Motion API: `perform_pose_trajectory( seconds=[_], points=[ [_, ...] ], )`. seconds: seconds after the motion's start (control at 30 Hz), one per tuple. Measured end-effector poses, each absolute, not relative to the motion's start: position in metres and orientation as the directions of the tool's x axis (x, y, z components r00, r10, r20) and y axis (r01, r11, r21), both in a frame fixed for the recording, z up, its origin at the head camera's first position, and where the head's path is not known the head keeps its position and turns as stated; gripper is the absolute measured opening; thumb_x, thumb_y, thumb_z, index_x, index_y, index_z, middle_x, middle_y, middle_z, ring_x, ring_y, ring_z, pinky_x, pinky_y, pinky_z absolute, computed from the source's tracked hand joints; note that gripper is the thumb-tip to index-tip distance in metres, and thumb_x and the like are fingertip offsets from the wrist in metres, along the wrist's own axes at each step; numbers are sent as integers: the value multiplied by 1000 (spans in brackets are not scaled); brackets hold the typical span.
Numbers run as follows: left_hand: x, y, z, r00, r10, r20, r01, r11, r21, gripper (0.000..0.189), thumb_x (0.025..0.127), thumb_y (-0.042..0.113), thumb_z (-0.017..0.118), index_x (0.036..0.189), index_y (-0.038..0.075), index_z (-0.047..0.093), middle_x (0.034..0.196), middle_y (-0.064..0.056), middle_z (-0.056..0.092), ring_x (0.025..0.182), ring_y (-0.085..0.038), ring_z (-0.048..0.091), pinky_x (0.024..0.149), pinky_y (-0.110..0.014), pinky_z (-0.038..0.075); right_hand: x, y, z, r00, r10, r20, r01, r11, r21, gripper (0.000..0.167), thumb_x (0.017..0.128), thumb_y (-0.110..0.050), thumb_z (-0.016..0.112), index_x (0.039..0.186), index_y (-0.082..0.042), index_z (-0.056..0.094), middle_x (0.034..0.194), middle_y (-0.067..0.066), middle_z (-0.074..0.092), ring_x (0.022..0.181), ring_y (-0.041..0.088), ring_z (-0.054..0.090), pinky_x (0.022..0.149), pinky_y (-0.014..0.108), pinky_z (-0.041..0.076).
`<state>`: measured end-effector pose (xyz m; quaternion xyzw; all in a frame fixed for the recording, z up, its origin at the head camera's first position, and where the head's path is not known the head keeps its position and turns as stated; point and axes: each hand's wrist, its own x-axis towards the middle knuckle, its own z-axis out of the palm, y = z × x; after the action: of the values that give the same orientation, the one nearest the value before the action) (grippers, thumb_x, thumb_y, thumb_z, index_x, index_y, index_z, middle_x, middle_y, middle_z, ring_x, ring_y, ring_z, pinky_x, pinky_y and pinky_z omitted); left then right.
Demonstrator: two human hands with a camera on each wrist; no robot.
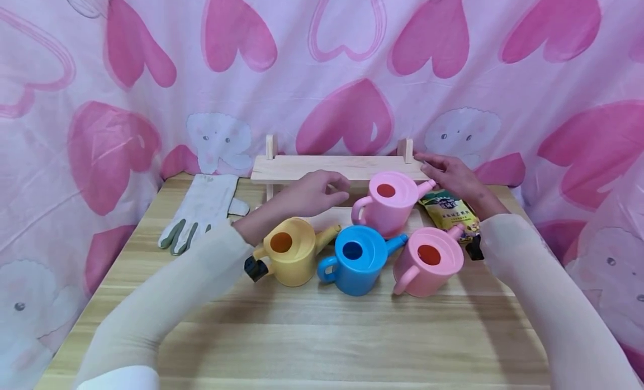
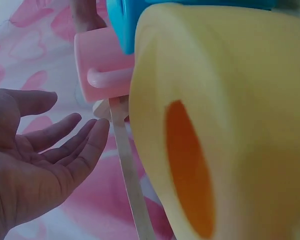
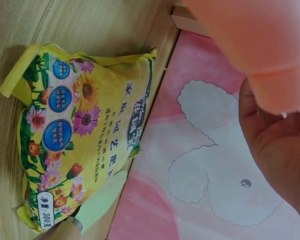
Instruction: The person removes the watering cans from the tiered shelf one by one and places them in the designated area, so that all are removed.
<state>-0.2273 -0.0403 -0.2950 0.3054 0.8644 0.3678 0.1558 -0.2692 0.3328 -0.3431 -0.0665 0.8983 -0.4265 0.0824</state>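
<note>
My left hand (image 1: pixel 322 190), fingers loosely bent and holding nothing, hovers before the wooden shelf (image 1: pixel 337 169). In the left wrist view its palm faces a yellow watering can (image 2: pixel 250 125). At the shelf's right end, my right hand (image 1: pixel 450 177) is beside the spout of a pink watering can (image 1: pixel 389 211). That spout partly covers the hand in the right wrist view, and contact is unclear. In front stand the yellow watering can (image 1: pixel 297 261), a blue watering can (image 1: pixel 359 270) and a second pink watering can (image 1: pixel 422 272).
A yellow fertilizer bag (image 1: pixel 450 211) lies under my right forearm. Beside it the right wrist view shows a pale green blade (image 3: pixel 102 200) with a wooden handle. White gloves (image 1: pixel 201 203) lie on the table's left; a heart-patterned curtain (image 1: pixel 347 116) hangs behind the shelf.
</note>
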Motion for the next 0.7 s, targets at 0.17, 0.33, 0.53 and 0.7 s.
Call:
perform_pose_trajectory(
  seconds=[0.17,0.33,0.53,0.7],
  points=[
    [-231,-26,-298,-751,656,-73,418,558,717,39,105,22,62,139,4,61,129,-8,65,116,-22,61,91,-31,56,-271,333,-346,-978,-195,-72,-74,649,-757,69,103,-54,55,162,-27,34,159,14,41,130,40,53,103,59,47],
    [-226,-11,-300,-729,677,-100,433,570,698,34,105,22,61,135,5,63,118,-9,69,105,-21,63,81,-28,58,-272,335,-347,-979,-185,-90,-53,648,-760,68,103,-53,54,162,-29,32,161,14,39,133,42,50,104,63,45],
    [-224,-2,-304,-716,685,-136,408,568,715,31,107,21,59,131,3,64,103,-13,71,87,-25,65,67,-26,57,-271,334,-346,-978,-187,-95,-47,637,-770,68,103,-54,55,162,-30,32,161,13,39,134,41,50,105,62,44],
    [-224,1,-307,-730,666,-150,382,581,719,28,107,20,59,127,2,65,99,-14,71,76,-25,61,63,-28,56,-270,333,-346,-977,-189,-94,-49,634,-772,68,103,-54,55,162,-30,33,160,13,40,134,40,49,106,63,43]
  ],
)
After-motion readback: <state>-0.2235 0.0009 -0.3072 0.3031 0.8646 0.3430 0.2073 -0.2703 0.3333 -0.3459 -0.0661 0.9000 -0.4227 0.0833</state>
